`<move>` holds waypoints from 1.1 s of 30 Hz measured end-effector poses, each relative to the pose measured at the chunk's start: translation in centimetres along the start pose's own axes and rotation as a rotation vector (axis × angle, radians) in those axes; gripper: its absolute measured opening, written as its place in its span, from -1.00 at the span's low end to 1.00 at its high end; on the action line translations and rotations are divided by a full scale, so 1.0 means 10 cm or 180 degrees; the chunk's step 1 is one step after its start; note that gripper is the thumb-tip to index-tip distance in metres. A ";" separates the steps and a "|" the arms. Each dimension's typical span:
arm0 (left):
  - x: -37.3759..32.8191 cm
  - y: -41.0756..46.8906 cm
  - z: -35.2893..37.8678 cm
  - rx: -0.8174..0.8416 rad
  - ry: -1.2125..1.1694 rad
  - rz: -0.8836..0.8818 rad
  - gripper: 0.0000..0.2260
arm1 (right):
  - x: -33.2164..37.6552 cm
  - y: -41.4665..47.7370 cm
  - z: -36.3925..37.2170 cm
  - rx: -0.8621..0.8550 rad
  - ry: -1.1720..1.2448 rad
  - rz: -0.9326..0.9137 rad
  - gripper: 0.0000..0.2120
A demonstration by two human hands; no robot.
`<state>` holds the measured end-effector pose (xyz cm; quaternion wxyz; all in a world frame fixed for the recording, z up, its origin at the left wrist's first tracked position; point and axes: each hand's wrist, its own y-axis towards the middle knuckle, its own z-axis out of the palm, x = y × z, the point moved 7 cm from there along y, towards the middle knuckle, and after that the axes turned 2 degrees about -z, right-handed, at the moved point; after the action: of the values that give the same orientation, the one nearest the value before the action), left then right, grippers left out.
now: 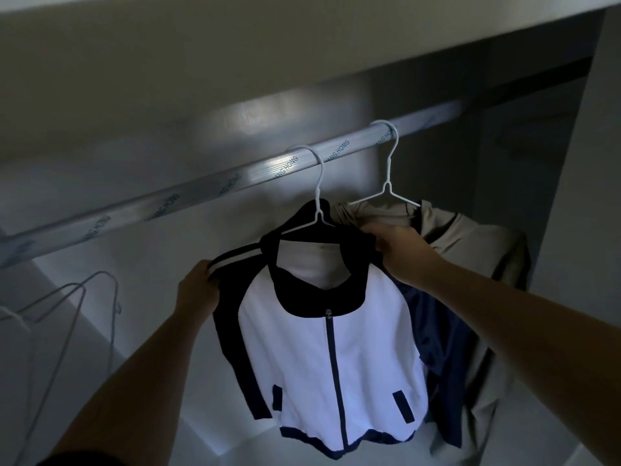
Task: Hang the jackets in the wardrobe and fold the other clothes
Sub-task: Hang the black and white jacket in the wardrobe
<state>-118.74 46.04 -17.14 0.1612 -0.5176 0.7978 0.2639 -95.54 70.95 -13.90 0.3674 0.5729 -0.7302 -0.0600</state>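
Head cam here, looking up into one wardrobe (168,79), and it's pretty dim in there. One rail (201,186) runs across it on a slant, pale metal with lettering printed along it.

I count two jackets on it, side by side and touching. The one I care about is the white jacket (295,364). It has a white body, navy sleeves, a navy collar and hem band, a dark zip pulled up to the collar and two slanted navy pocket strips. One navy shoulder has white stripes along it. It hangs mid-frame, facing me, under the middle of the rail. Just behind it is the beige jacket (487,257), bunched up and half hidden, so I can't tell its cut.

Two white wire hangers are hooked on the rail, apart from each other: the hanger (317,183) in the white jacket's neck and the second hanger (386,183) carrying the beige one. Low in the corner are the spare hangers (77,297), thin wire with nothing on them. It looks like two, but they overlap, so I can't say for sure.

Both bare hands are on the white jacket. The left hand (198,290) has its fingers curled round the striped shoulder, and the right hand (400,245) clutches the other shoulder by the collar.
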 end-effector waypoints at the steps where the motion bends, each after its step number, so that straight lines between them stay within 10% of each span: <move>1: 0.03 0.01 -0.03 -0.0041 0.0193 0.0066 -0.82 | 0.00 0.00 -0.01 -0.0005 -0.0024 -0.0013 -0.71; 12: -0.01 -0.27 -0.43 -0.1035 0.0747 0.0544 -0.78 | 0.03 -0.10 0.01 0.0038 -0.0790 0.0178 -0.63; 16: 0.04 -0.57 -0.07 -0.0572 0.1370 0.1324 -0.88 | 0.04 -0.06 -0.02 0.0208 -0.1056 0.0193 -0.61; 24: -0.10 -0.39 -0.06 -0.0389 0.0955 0.0224 -0.77 | -0.15 -0.15 -0.05 0.0463 -0.0617 0.0308 -0.70; 33: -1.21 -0.30 0.22 0.0094 -0.0173 0.1673 -0.62 | -0.45 -0.48 -0.22 0.0383 -0.1314 0.0556 -0.74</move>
<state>-111.03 55.28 -13.26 0.1161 -0.2830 0.9040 0.2988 -90.08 74.01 -16.91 0.1792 0.5039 -0.8390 -0.1002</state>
